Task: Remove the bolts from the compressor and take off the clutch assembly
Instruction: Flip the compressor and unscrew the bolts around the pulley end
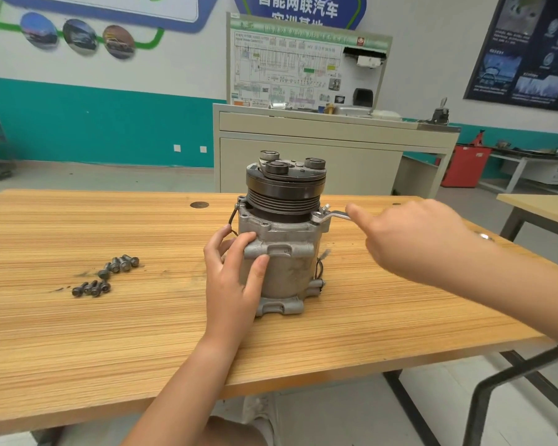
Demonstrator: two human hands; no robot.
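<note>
compressor stands upright mid-surface, left hand curled round its body. right hand holds a wrench on the 3 o'clock bolt. a slip could round the bolt or topple the unit.

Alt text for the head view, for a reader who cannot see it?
A person's left hand steadies an upright compressor on a wooden table while the right hand holds a wrench at its upper flange. Loose bolts lie to the left.

One compressor, one wrench — roughly eight loose bolts (in two clusters).
</note>
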